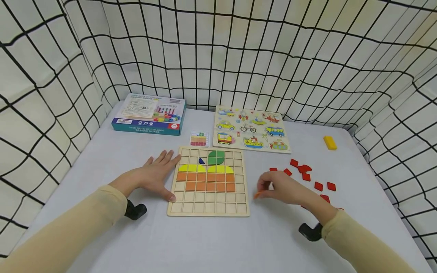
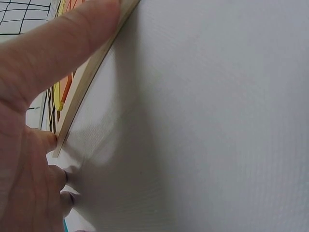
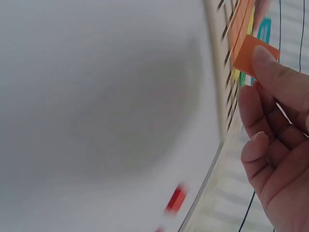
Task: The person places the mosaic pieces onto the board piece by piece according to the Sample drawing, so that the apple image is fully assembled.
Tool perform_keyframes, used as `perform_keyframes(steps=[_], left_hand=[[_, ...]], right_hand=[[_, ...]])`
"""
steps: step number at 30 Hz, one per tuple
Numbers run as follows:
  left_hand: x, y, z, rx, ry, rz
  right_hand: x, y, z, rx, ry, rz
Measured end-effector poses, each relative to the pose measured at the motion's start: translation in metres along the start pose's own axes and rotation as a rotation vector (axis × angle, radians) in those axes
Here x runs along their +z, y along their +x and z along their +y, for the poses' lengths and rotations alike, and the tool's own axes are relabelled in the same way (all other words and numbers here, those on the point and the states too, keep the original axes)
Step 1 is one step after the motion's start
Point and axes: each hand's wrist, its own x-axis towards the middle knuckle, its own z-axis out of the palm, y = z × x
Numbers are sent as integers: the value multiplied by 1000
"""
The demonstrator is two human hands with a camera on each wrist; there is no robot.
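Note:
A wooden grid board [image 1: 211, 208] lies on the white table, bearing two rows of orange square tiles [image 1: 211, 177], yellow curved pieces [image 1: 192, 168], green pieces [image 1: 216, 157] and a small dark blue piece [image 1: 201, 161]. My left hand [image 1: 157, 176] is spread at the board's left side; its thumb [image 2: 82, 38] rests on the edge and a fingertip touches farther up. To the right of the board, my right hand [image 1: 278, 186] pinches an orange square tile [image 3: 245, 54] between thumb and fingers, held above the table. The fingers behind the tile are partly hidden.
Several red pieces [image 1: 318, 186] lie scattered right of the board, some partly behind my right hand. Behind it are a pattern card [image 1: 199, 139], a vehicle puzzle board [image 1: 252, 129] and a boxed set [image 1: 148, 113]. A yellow block [image 1: 330, 143] sits far right. Black netting [image 1: 215, 49] surrounds the table.

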Motion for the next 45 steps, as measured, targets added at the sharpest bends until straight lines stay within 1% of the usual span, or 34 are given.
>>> perform_keyframes(steps=[5,9,12,16,18,23,28,35,39,45], left_hand=[[0,0,-1,-3,2,-4],[-1,0,-3,0,2,-1],[-1,0,-4,11,0,-3],[-1,0,-5,23,2,-3],[-2,0,-4,30,0,2],[-3,0,-4,38,-10,0],[-2,1,-5,38,-10,-4],[-2,1,-7,39,2,-14],[-4,0,-6,46,-1,-20],[-5,0,-7,47,-9,-28]], right_hand=[[10,60,-50,-111,47,-49],[19,100,-88,-177,50,-94],[28,121,-112,-213,-4,-128],[40,141,-133,-247,-78,-155],[45,147,-140,-262,-107,-160],[52,154,-151,-257,-148,-153],[56,158,-152,-235,-172,-154],[59,161,-153,-229,-186,-160],[61,163,-153,-219,-220,-158],[66,167,-154,-219,-300,-158]])
